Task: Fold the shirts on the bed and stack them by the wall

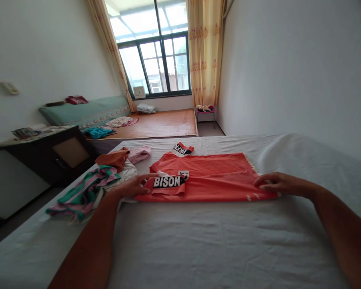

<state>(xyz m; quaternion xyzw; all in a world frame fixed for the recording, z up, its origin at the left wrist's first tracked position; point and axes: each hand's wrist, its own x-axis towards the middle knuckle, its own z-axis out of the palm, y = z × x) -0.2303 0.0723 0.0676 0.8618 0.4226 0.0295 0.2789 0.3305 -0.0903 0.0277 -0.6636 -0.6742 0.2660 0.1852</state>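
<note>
Head view gives me the red garment (219, 164) spread on the white sheet (198, 245), left hand (134, 186) and right hand (275, 181) half-curled at opposite ends, probably to hold it straight, though whether either pinches cloth I can't tell.

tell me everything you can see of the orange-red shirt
The orange-red shirt looks like thin, soft fabric, with black-and-white lettered sleeve bands, one reading BISON, and small white print along its near edge. It lies sideways, lightly creased, on a pale sheet. The left hand touches one end, the right hand the other.
</note>
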